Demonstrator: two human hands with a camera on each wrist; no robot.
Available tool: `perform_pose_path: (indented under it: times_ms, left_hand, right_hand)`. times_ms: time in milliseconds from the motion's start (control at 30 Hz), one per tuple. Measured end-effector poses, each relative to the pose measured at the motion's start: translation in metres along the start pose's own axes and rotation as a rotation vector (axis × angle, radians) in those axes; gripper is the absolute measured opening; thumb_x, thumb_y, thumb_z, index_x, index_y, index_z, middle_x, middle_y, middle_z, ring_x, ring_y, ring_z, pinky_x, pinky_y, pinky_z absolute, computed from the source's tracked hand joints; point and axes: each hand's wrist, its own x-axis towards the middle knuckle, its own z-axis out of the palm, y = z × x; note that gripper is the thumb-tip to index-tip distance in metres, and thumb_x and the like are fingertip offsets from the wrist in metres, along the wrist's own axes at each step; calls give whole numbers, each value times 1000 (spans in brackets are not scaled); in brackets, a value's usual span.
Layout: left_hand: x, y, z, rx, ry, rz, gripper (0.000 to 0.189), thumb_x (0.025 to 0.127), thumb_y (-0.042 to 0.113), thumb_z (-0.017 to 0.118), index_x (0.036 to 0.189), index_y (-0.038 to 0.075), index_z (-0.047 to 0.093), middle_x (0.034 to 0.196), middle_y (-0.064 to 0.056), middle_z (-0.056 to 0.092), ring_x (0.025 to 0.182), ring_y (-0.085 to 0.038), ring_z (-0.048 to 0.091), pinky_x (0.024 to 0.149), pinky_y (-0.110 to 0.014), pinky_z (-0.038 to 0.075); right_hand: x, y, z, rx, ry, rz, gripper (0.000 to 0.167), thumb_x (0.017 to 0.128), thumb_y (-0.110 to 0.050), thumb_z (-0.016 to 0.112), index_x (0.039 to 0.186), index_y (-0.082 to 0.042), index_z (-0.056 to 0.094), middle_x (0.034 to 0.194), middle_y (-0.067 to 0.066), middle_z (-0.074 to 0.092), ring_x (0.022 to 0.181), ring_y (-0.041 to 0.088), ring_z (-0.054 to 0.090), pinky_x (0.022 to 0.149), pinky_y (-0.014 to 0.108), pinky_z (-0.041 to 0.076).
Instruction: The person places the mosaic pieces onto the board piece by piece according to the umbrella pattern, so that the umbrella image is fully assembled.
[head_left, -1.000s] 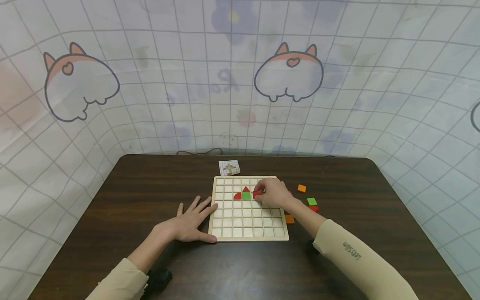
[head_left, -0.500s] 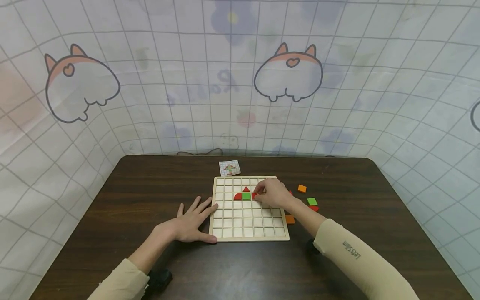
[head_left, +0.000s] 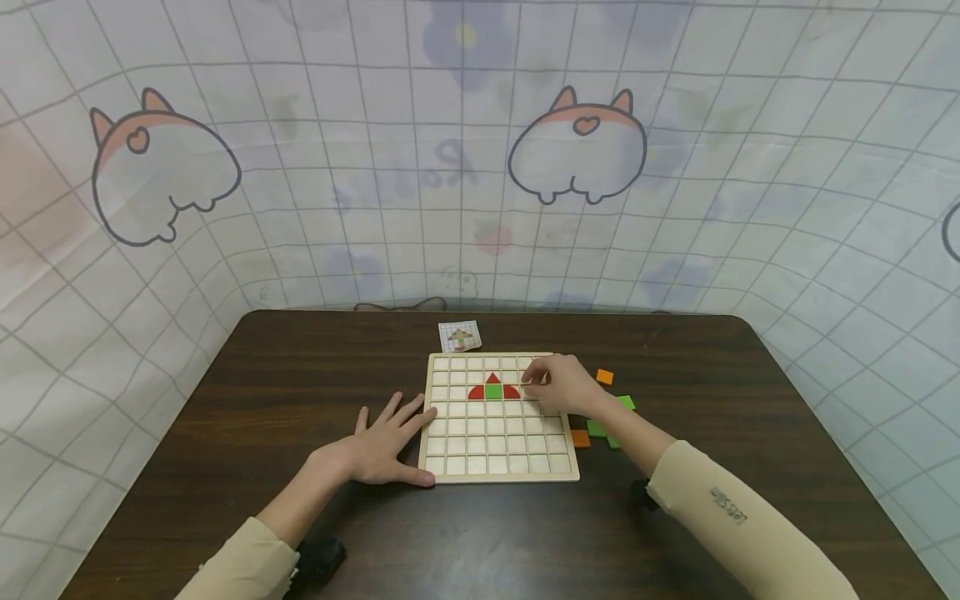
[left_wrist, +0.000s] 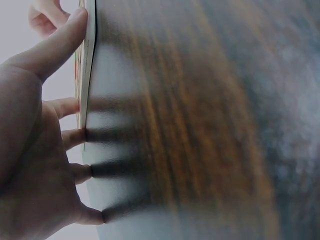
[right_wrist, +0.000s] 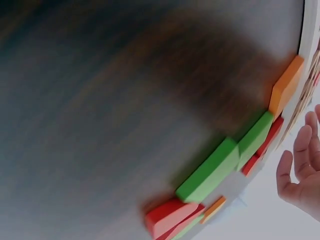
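A pale grid board [head_left: 497, 444] lies on the dark table. Near its upper middle sit a green square tile [head_left: 492, 392], a red triangular tile [head_left: 492, 378] above it, and red rounded-corner tiles on its left [head_left: 476, 392] and right [head_left: 511, 392]. My left hand [head_left: 380, 446] is spread flat at the board's left edge, thumb at the near corner and fingertips along the side. Just right of the right-hand red tile, my right hand [head_left: 564, 385] hovers over the board with loosely bent fingers. In the right wrist view no tile shows between its fingers [right_wrist: 301, 145].
Loose tiles lie right of the board, among them an orange one [head_left: 581, 438], a green one [head_left: 596, 428] and another orange one [head_left: 604, 377]. Red tiles [right_wrist: 167, 218] show there in the right wrist view. A patterned card [head_left: 460, 336] lies behind the board.
My right hand has let go of the red tile, which now lies beside the green square, and has drawn back to the right. The left hand stays in place.
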Motion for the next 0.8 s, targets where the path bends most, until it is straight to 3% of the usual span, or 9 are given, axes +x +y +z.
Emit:
perform_pose_path:
  times_ms: [200,433,800]
  left_hand:
    - [0,0,0,-2,-1,2,104,89,68,68,166,17,20,172,-10,5,155,-43,-5,107,-81,-3]
    - [2,-1,1,10,3,-2,104,89,68,68,167,18,20,172,-9,5,155,-42,-6,108,-80,-2]
    - [0,-1,0,8,1,-1,104,89,67,68,166,17,21,172,-11,6,155,-43,-5,107,-81,-2]
  right_hand:
    - [-10,8,-11,21,17,-13,11,97,-13,73,104,-6,77,86,-2,66,70,17,56,63,33,48]
    - [-23,17,-24,47,38,38,14,99,-11,70,109,-3,76,96,0,71,81,17,61,76,36,52]
    - [-37,37,-36,64,64,92,14,99,-10,70,109,-4,76,93,1,70,82,19,62,75,38,52]
